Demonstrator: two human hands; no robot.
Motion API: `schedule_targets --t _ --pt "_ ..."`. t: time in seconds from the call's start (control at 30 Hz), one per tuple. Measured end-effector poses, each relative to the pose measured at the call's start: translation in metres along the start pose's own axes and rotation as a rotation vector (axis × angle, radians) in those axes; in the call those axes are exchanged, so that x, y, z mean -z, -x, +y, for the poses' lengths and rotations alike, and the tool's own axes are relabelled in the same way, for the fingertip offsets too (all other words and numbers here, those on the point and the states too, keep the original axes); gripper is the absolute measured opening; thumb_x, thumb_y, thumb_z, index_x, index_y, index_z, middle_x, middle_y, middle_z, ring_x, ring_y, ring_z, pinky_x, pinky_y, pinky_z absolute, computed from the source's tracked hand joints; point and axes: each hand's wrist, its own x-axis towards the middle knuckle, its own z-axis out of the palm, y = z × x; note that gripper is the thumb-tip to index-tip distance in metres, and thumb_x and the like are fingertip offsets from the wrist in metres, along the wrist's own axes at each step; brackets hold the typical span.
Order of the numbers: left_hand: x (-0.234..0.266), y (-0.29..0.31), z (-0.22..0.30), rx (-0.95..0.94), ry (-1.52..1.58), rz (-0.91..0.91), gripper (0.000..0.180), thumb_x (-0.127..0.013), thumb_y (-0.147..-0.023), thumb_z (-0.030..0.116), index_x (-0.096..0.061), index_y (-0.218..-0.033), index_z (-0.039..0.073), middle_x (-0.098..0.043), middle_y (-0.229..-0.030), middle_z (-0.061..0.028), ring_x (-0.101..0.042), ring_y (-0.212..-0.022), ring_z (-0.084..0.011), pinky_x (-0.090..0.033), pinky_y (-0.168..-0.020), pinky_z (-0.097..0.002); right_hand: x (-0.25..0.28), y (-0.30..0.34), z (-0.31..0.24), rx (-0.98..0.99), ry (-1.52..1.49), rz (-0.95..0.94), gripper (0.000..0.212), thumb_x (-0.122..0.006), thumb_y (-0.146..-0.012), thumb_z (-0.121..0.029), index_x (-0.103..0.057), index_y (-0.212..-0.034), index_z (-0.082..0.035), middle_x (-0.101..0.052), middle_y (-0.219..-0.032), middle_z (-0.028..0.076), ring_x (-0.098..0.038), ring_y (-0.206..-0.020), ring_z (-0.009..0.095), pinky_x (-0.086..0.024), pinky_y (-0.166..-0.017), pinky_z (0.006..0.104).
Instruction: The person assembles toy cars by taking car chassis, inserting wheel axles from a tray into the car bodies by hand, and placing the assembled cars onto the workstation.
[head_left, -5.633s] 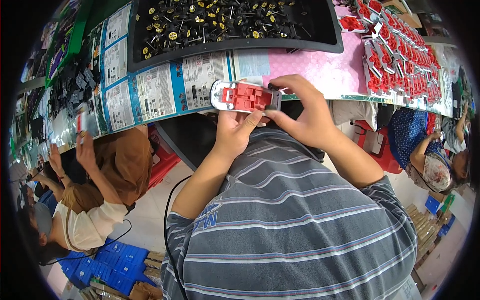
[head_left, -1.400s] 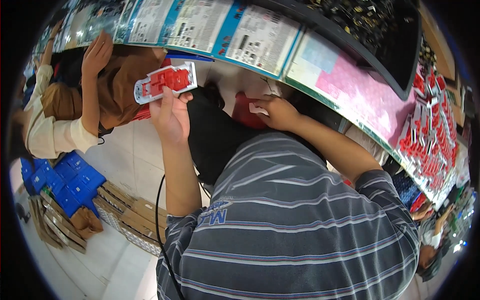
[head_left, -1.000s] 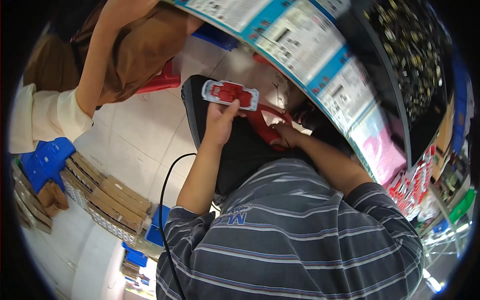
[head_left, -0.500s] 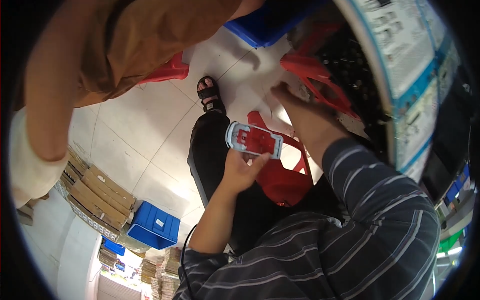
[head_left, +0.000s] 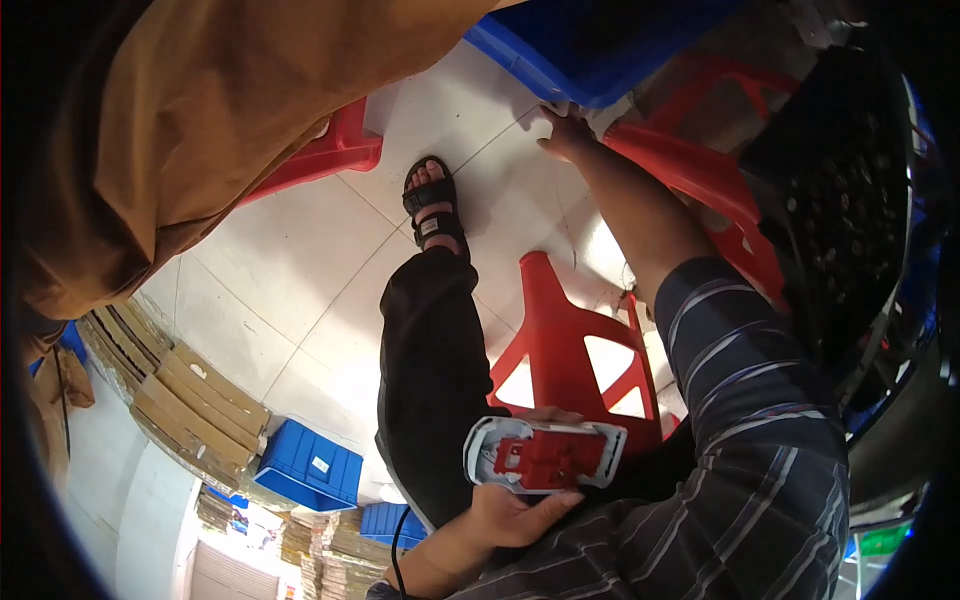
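Observation:
My left hand [head_left: 515, 515] is closed round a white plastic casing [head_left: 487, 452] with a red plastic insert [head_left: 555, 455] inside it. The casing's hollow side faces up, and it is close to my body above my lap. My right hand [head_left: 568, 137] is stretched far forward, low by the near rim of a blue bin [head_left: 530, 75]. Its thumb stands apart from the fingers. A small pale thing [head_left: 559, 106] shows at the fingertips; whether they touch it I cannot tell.
A red plastic stool [head_left: 555, 340] stands right in front of me, with another red stool [head_left: 690, 170] at right beside a black tray of small dark parts [head_left: 840, 230]. A person in brown clothing [head_left: 220, 120] is at the upper left. Flattened cardboard [head_left: 195, 400] and a blue crate [head_left: 310, 465] are at left.
My left hand has brought the casing nearer to my body. My right hand has reached farther forward, to the blue bin. The view has shifted, and the printed sheet at right has gone from sight.

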Motion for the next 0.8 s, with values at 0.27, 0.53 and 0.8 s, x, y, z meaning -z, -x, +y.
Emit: schedule_targets --t 0.27,0.53,0.8 --pt "-0.005 -0.015 0.004 0.1 0.172 0.029 0.08 -0.082 -0.08 0.017 -0.033 -0.142 -0.001 -0.05 -0.136 -0.022 -0.054 -0.126 -0.03 -0.045 -0.105 -0.0442 -0.042 -0.039 0.015 0.051 0.043 0.247 0.064 -0.061 -0.09 -0.025 -0.041 -0.149 -0.01 -0.037 -0.154 0.019 -0.034 -0.142 0.04 -0.037 -0.113 0.0454" --pt "-0.005 -0.013 -0.006 0.092 0.026 0.168 0.084 -0.081 -0.081 0.023 -0.033 -0.146 -0.001 -0.055 -0.135 -0.0164 -0.057 -0.125 -0.0275 -0.045 -0.107 -0.0422 -0.087 0.061 0.03 0.054 -0.407 0.331 0.029 -0.066 -0.075 -0.004 -0.057 -0.103 -0.007 -0.065 -0.106 0.021 -0.064 -0.1 0.037 -0.051 -0.085 0.0483" --pt "-0.019 -0.04 -0.011 -0.104 0.037 0.067 0.045 -0.069 -0.092 0.007 -0.047 -0.131 0.002 -0.063 -0.118 -0.0094 -0.064 -0.098 -0.0171 -0.055 -0.076 -0.0314 -0.038 0.305 0.028 0.039 -0.487 0.072 0.025 -0.058 -0.087 -0.021 -0.07 -0.084 0.0 -0.069 -0.089 0.025 -0.069 -0.087 0.04 -0.054 -0.077 0.0494"
